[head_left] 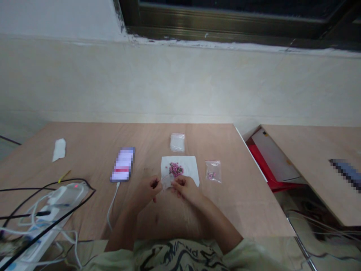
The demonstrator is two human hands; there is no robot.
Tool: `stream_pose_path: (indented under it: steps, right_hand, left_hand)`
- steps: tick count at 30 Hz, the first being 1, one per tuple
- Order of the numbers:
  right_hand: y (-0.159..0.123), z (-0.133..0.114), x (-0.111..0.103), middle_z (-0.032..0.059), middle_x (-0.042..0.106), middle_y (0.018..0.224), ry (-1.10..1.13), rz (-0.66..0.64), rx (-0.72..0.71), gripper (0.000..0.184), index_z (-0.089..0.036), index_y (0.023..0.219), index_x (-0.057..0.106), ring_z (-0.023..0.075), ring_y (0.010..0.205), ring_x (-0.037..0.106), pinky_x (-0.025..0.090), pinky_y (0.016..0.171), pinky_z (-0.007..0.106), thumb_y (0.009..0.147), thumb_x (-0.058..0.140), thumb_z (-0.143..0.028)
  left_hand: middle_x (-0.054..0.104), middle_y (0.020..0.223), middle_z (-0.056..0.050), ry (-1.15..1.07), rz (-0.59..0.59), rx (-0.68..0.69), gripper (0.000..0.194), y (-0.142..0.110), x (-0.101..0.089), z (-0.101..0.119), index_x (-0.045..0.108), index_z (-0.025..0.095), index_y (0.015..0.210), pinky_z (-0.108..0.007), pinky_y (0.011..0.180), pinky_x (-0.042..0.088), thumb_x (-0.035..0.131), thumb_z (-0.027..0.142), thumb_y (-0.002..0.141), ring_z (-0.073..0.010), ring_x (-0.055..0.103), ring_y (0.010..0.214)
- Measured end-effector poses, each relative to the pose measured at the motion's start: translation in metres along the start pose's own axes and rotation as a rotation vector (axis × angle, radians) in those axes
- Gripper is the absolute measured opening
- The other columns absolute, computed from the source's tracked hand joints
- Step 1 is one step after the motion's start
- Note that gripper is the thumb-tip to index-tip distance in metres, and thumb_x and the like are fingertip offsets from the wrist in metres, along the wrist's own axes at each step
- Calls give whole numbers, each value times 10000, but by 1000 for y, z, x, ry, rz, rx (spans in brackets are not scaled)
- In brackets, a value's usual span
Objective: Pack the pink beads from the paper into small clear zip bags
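Observation:
Between my hands is a small clear plastic bag [167, 182], pinched at its left edge by my left hand [149, 190] and at its right by my right hand [184, 187]. Whether anything lies inside it I cannot make out. Just beyond, a heap of small pink and dark beads [176, 169] rests on a white sheet of paper [190, 165]. To the right lies another clear bag [216, 171] with a few pink pieces in it. Behind the paper sits a stack of clear plastic bags [177, 142].
A phone [122, 164] with a white charging cable lies left of the paper. Farther left are a white scrap [59, 149] and a power strip [64, 195] with tangled cables. A second table [316, 150] stands right, past a gap holding something red [261, 162].

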State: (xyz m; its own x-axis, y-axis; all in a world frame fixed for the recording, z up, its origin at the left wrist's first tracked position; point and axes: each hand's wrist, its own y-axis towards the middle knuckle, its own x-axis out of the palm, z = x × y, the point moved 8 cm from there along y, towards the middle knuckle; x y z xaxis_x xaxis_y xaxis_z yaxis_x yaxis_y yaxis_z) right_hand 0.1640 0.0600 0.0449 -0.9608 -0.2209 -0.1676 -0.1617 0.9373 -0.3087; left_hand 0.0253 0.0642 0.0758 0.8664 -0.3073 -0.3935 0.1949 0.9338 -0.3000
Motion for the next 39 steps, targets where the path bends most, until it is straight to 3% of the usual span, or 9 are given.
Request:
stream_pose_path:
  steps: [3,6,14,21,30,33,36,39]
  right_hand:
    - [20,9,-36,11,581,649,-199,310,-82,149,-157,759,573,108,554,501,392,527,220,691,532,-282]
    - [37,18,-52,44,572,748,-371,411,-63,150,-150,811,575,130,664,516,394,626,242,679,535,-209]
    - [52,23,-50,59,566,720,-528,330,-25,23,-149,661,568,149,667,508,366,623,252,670,552,-161]
    - [45,17,-52,78,576,743,-563,363,-22,45,-159,645,558,159,664,512,337,603,255,685,542,-145]
    - [42,12,-56,112,598,754,-636,349,86,93,-127,664,558,181,706,543,360,611,259,732,507,-165]
    - [26,-13,-54,79,596,722,-496,387,-12,95,-135,677,549,164,666,536,379,607,256,739,504,-194]
    - [10,-42,-31,38,585,713,-318,294,-218,82,-161,705,538,144,627,521,394,594,253,748,498,-218]
    - [2,-56,-8,33,569,710,-307,215,-319,60,-172,694,543,155,684,515,398,634,273,741,505,-175]
  left_hand:
    - [375,442,77,6,-9,39,159,5,2,3,437,173,508,-141,293,332,494,230,645,-52,394,347]
    - [389,449,74,27,-23,76,157,11,4,7,438,172,511,-138,290,335,488,227,649,-52,410,349]
    - [417,489,65,50,-58,83,113,17,12,6,461,163,558,-140,307,382,460,216,659,-52,432,371]
    - [398,494,69,57,-45,99,133,15,14,2,444,168,571,-144,303,389,433,234,686,-54,434,370]
    - [359,464,87,9,-22,69,144,12,14,-1,423,169,565,-137,297,379,428,238,691,-46,426,344]
    - [376,475,84,-5,-19,61,153,15,15,-2,423,172,573,-143,294,376,420,254,703,-50,431,348]
    - [389,473,85,-19,-19,67,180,16,17,2,417,176,579,-149,294,361,412,282,725,-54,435,339]
    - [389,448,93,-35,-15,87,201,15,18,8,427,176,597,-149,312,343,418,312,744,-50,425,325]
